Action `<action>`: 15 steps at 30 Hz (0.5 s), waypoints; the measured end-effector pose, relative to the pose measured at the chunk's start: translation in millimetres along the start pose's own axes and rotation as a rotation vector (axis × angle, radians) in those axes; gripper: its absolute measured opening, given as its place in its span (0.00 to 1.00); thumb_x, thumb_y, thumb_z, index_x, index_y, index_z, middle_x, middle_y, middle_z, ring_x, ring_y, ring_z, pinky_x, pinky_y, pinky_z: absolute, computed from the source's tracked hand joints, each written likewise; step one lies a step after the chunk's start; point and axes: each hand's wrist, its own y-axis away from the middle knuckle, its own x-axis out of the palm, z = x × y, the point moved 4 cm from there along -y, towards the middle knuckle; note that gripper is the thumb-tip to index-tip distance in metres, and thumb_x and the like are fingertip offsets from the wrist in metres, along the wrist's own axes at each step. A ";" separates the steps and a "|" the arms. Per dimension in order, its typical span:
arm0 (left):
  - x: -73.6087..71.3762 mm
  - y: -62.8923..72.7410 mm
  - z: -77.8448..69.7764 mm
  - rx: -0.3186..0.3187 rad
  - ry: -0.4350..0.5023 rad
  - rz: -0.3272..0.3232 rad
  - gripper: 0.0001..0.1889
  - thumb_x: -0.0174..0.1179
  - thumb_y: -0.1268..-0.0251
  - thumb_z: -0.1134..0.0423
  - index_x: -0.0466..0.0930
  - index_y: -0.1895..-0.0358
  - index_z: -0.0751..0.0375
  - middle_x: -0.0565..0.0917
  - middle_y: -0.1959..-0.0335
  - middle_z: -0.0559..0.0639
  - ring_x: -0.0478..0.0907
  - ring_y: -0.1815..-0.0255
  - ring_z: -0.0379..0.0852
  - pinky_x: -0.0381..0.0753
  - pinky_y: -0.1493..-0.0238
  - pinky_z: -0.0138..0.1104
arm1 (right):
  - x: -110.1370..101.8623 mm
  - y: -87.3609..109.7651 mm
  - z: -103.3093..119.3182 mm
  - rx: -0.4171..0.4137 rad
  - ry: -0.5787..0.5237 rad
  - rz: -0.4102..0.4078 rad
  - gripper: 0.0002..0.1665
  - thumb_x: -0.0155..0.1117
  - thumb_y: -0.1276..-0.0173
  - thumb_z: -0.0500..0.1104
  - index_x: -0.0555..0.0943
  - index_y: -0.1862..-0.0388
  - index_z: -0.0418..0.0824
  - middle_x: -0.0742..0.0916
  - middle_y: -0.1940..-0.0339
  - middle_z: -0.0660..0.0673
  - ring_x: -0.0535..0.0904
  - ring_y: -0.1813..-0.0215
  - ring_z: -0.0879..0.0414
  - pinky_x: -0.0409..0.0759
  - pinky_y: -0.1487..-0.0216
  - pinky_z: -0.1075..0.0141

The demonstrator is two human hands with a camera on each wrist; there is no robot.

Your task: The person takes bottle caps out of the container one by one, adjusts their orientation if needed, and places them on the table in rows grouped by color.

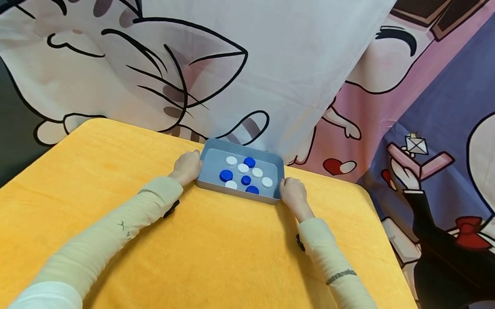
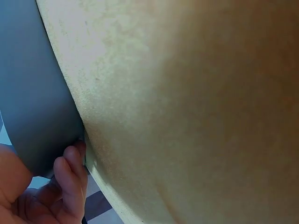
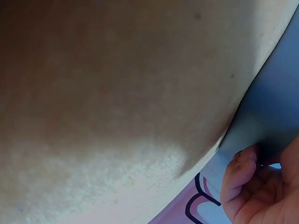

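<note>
A shallow blue-grey rectangular tray (image 1: 212, 158) sits at the far edge of the table. Several white discs (image 1: 267, 182) and blue discs (image 1: 226, 175) lie scattered on its floor. My left hand (image 1: 187, 166) grips the tray's left end, and the left wrist view shows its curled fingers (image 2: 70, 172) against the outer wall. At the opposite end, my right hand (image 1: 293, 192) holds the tray, its fingers (image 3: 240, 172) bent against the wall in the right wrist view. Both thumbs are partly out of sight.
A yellow cloth-like surface covers the table (image 1: 225, 256), which has rounded far corners. Directly behind it hangs a curtain (image 1: 303, 50) printed with cartoon figures, reaching round to the right side.
</note>
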 end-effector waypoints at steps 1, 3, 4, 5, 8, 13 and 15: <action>-0.1 0.4 0.0 0.001 0.000 -0.001 0.17 0.46 0.26 0.63 0.71 0.44 0.75 0.81 0.57 0.71 0.81 0.56 0.65 0.82 0.57 0.51 | 0.0 0.2 0.2 -0.001 -0.001 0.000 0.25 0.45 0.25 0.47 0.80 0.74 0.34 0.85 0.68 0.32 0.83 0.64 0.39 0.81 0.63 0.50; 0.0 1.0 0.0 0.005 -0.002 -0.004 0.17 0.46 0.26 0.63 0.71 0.44 0.75 0.81 0.58 0.71 0.82 0.57 0.65 0.82 0.57 0.51 | -0.1 0.8 0.6 -0.001 -0.001 0.000 0.25 0.45 0.25 0.47 0.80 0.74 0.34 0.85 0.68 0.32 0.83 0.65 0.39 0.81 0.63 0.50; 0.0 1.2 0.1 0.007 -0.004 -0.005 0.17 0.46 0.26 0.63 0.71 0.45 0.75 0.81 0.58 0.71 0.82 0.57 0.65 0.82 0.57 0.51 | -0.2 1.2 0.8 -0.001 -0.001 0.001 0.25 0.45 0.25 0.47 0.80 0.75 0.34 0.85 0.69 0.32 0.83 0.65 0.39 0.81 0.63 0.50; 0.1 1.4 0.2 0.011 -0.007 -0.006 0.17 0.46 0.26 0.64 0.71 0.45 0.75 0.81 0.58 0.71 0.82 0.58 0.65 0.82 0.58 0.51 | -0.3 1.6 0.9 -0.002 0.001 0.001 0.25 0.45 0.25 0.46 0.80 0.75 0.33 0.85 0.69 0.32 0.83 0.65 0.39 0.81 0.64 0.50; 0.3 2.2 0.5 0.021 -0.015 -0.008 0.17 0.46 0.26 0.64 0.71 0.45 0.75 0.81 0.57 0.71 0.82 0.58 0.65 0.82 0.58 0.51 | -0.7 2.9 1.3 -0.004 0.010 0.004 0.25 0.45 0.25 0.46 0.80 0.75 0.33 0.85 0.68 0.31 0.83 0.65 0.39 0.81 0.63 0.50; -0.7 5.7 -0.3 0.033 -0.020 -0.009 0.15 0.46 0.27 0.65 0.72 0.48 0.75 0.81 0.59 0.71 0.82 0.59 0.65 0.82 0.59 0.50 | -1.8 6.2 1.9 -0.005 0.022 0.009 0.25 0.44 0.25 0.46 0.81 0.74 0.33 0.86 0.66 0.31 0.83 0.64 0.39 0.81 0.63 0.49; -0.9 7.2 -0.6 0.037 -0.014 -0.008 0.14 0.45 0.27 0.66 0.73 0.49 0.75 0.81 0.60 0.70 0.82 0.61 0.64 0.82 0.60 0.49 | -1.8 8.3 2.0 -0.007 0.020 0.013 0.25 0.44 0.25 0.46 0.81 0.73 0.32 0.86 0.65 0.30 0.83 0.64 0.38 0.81 0.63 0.49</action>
